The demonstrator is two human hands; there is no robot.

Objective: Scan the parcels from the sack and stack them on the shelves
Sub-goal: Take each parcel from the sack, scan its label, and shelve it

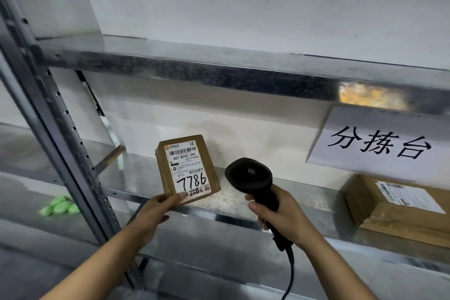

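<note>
Cardboard parcel (pixel 187 168), matt plastic scanner (pixel 250 178), galv. metal shelf (pixel 243 217).

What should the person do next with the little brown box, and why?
Probably lay the small parcel flat on the shelf and let go. The left hand pinches its lower edge, holding it tilted at the shelf's front, with bare metal beside it. The right hand grips the scanner, whose head sits beside the label, not aimed at it. Whether it was scanned, I cannot tell.

A small brown parcel (pixel 188 168), white label handwritten 7786 facing out, stands tilted at the front edge of the metal shelf (pixel 304 193), frame centre; black scanner (pixel 250 178) just right of it; larger brown parcel (pixel 399 212) lies flat, lower right
</note>
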